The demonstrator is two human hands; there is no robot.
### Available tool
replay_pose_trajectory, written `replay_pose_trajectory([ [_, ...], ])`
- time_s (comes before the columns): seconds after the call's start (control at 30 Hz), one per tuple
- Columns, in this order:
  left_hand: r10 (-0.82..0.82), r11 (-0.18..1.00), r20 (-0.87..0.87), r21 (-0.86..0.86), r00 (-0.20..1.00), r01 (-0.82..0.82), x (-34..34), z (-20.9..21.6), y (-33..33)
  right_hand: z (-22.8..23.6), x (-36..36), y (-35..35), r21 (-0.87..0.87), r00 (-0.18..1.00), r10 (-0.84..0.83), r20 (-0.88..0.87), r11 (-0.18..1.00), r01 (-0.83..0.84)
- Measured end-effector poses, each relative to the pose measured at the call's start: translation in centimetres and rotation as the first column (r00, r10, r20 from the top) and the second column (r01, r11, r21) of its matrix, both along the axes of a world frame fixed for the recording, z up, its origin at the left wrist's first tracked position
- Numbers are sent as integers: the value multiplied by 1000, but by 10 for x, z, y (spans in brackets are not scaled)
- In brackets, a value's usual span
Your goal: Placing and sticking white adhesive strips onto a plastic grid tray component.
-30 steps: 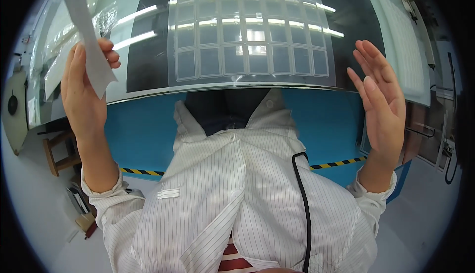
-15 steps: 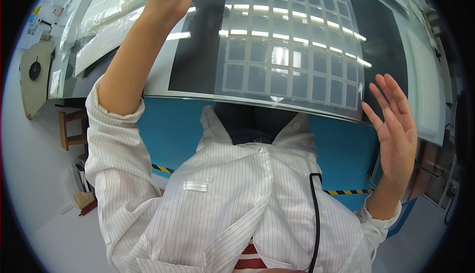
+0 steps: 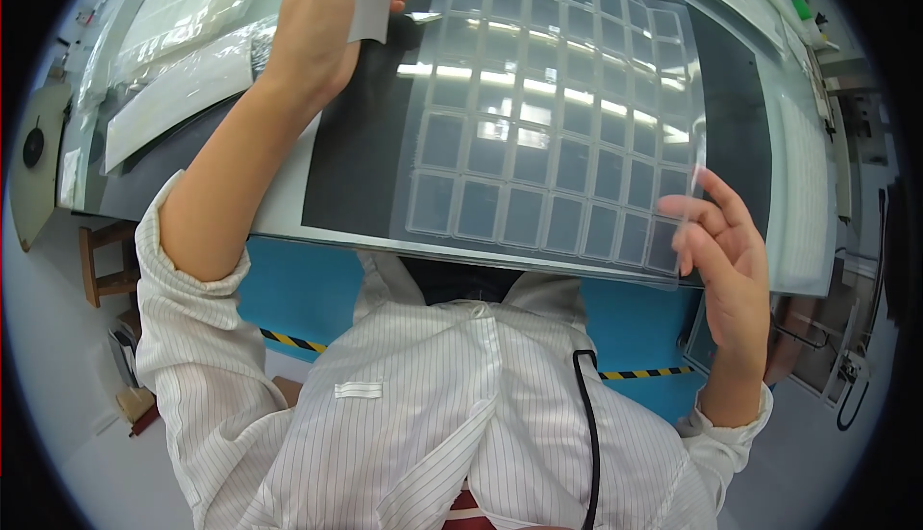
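Clamping a white strip point(image 3: 373, 6), not yet laid down, in the left hand point(image 3: 322, 21), and pinching in the right hand point(image 3: 733, 266) a clear gridded sheet point(image 3: 524, 215), apparently only part-lifted.

Clear tray point(image 3: 524, 213): far left corner cut off by the upper picture edge; glare veils its middle cells, their contents unclear;
Left hand point(image 3: 317, 30): left of the tray; knuckles cut off above; fingers partly hidden by the white strip point(image 3: 373, 1), whose upper end is cut off;
Right hand point(image 3: 733, 266): at the tray's near right corner; fingertips blurred, grip unclear;
Green item point(image 3: 801, 8): beyond the tray's far right corner; too small to name.
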State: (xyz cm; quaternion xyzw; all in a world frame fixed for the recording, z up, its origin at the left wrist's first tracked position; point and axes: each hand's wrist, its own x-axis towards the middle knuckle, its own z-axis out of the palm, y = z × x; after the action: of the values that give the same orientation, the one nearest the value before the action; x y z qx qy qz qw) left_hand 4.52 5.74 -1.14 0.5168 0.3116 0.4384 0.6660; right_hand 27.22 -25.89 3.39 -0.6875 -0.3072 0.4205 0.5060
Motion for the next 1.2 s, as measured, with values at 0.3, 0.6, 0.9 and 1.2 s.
replay_pose_trajectory([
  [0.3, -31, 997, -56, 67, 998, 35, -4, 0, 9, 0, 0, -13, -65, 993, 29, 114, 998, -22],
  [0.6, 14, 997, -71, 72, 997, -8, -11, -6, 24, 4, 11, -58, -107, 989, -18, 144, 994, 33],
  [0.9, 76, 993, -84, 96, 994, -68, -17, -12, 30, -7, 22, -79, -92, 983, -64, 174, 992, 81],
  [1.2, 142, 987, -102, 95, 985, -133, 4, 6, -2, -4, 16, -86, -130, 998, -26, -65, 991, 17],
])
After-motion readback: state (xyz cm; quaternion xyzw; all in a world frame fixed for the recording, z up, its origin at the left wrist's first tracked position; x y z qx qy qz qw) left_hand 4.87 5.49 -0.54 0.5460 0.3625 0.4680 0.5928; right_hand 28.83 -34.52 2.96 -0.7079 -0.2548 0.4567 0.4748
